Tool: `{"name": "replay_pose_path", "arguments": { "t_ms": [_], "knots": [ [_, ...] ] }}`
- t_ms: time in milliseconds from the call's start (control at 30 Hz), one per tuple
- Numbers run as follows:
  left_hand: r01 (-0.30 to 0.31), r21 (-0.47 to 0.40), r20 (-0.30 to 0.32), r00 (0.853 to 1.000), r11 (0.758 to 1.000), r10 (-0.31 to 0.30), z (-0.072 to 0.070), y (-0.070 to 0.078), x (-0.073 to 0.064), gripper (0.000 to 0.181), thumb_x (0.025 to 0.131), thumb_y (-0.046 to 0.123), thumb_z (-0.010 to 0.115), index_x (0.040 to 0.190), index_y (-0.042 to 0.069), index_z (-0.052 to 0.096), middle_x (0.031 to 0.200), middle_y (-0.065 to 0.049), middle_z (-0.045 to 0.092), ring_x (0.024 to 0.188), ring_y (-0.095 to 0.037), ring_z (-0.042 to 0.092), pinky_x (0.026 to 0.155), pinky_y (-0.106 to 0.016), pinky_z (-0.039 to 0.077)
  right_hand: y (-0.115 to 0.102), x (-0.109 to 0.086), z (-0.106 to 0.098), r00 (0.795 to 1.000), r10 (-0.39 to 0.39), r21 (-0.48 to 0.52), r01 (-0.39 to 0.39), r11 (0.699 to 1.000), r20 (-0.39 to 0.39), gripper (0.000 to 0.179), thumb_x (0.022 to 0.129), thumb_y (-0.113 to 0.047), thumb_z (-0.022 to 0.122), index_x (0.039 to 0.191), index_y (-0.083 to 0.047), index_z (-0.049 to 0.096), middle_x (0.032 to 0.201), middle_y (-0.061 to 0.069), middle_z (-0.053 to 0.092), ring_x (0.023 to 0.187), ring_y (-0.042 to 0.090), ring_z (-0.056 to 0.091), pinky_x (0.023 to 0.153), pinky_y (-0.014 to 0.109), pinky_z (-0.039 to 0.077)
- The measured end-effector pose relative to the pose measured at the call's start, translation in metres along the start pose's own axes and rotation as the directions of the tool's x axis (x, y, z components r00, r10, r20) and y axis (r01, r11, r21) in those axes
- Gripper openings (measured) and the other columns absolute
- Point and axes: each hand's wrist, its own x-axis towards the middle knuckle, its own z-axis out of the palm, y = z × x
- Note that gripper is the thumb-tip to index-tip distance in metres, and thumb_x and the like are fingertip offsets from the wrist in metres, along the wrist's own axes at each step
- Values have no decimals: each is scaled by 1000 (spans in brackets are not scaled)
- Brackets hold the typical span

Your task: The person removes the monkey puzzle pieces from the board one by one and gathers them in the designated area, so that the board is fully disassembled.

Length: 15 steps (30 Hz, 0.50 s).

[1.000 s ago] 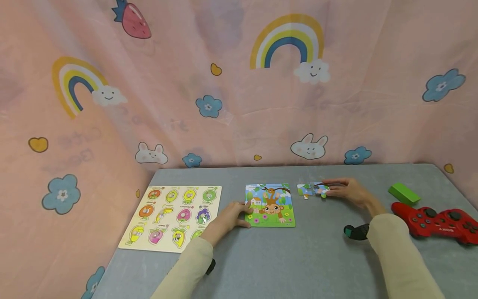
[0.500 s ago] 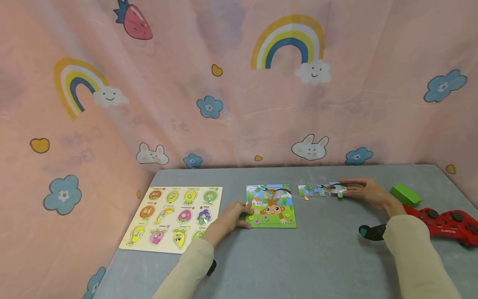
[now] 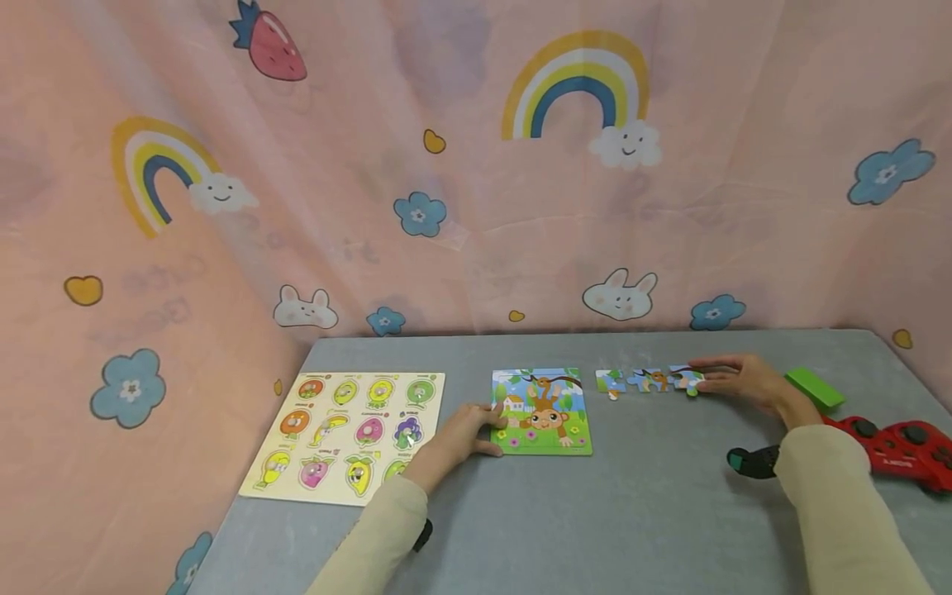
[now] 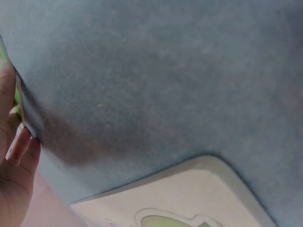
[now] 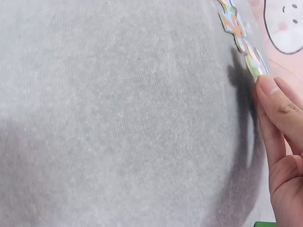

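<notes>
My left hand (image 3: 461, 434) grips the left edge of a square monkey jigsaw puzzle (image 3: 541, 413); in the left wrist view the thumb and fingertips meet at its rim. To the right of this picture lies a loose puzzle piece (image 3: 611, 381) with blue sky and green. Beside it is another puzzle piece (image 3: 650, 381) with brown monkey parts. My right hand (image 3: 747, 384) pinches a third puzzle piece (image 3: 686, 380) at the row's right end. Thumb and forefinger meet at that piece (image 5: 254, 64) in the right wrist view.
A cream fruit puzzle board (image 3: 338, 487) lies left, partly behind my left forearm. Near my right forearm are a green block (image 3: 815, 389) and a red game controller (image 3: 903, 453). A pink patterned curtain (image 3: 476, 273) hangs behind the grey table (image 3: 595, 521).
My right hand has moved right along the row with its puzzle piece, and the middle piece now shows fully between the others. My left hand has stayed at the monkey puzzle.
</notes>
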Motion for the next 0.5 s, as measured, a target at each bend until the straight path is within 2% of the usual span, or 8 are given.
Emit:
{"name": "replay_pose_path", "arguments": {
  "t_ms": [167,200,300,400,433,500],
  "knots": [
    [-7,-29,7,1000,1000,7,-1,1,0,50,76,15,78,121,-2,63,137,-14,49,126,-35,48,104,-42,42,0,0,-1,1000,-1,-21,1,1000,-12,65,86,-23,73,135,10,47,140,34,40,97,-10,53,78,13,50],
    [-2,-37,9,1000,999,2,-1,1,0,50,76,15,78,121,-2,63,138,-14,49,126,-35,47,104,-43,42,0,1,-1,1000,-2,-40,1,999,-16,64,86,-22,73,135,10,47,139,33,42,98,-7,54,78,15,51],
    [6,-47,9,1000,999,-5,-2,0,0,50,76,15,78,120,-2,63,137,-14,49,127,-35,47,105,-43,42,-2,3,-1,999,2,-101,-6,995,-32,58,88,-18,71,134,10,49,135,33,45,109,15,58,91,33,51],
    [7,-41,5,1000,999,-6,-1,0,0,50,76,16,78,120,-1,63,137,-14,50,127,-35,47,105,-43,41,-3,4,0,999,5,-155,-13,988,-51,54,89,-17,69,132,10,50,132,33,48,120,44,47,97,58,40],
    [4,-37,3,1000,999,-4,-1,0,0,50,76,16,78,120,-1,63,137,-14,50,127,-35,47,105,-43,41,-4,4,0,999,0,-158,-8,987,-54,53,89,-16,69,132,10,50,132,34,48,122,48,43,97,62,37],
    [-1,-31,3,1000,1000,1,0,-1,0,50,76,16,78,120,-1,64,137,-14,50,127,-35,48,105,-43,41,-3,4,0,998,-9,-187,-3,982,-65,53,88,-17,70,130,10,52,130,34,50,119,46,47,96,56,41]
  ]
}}
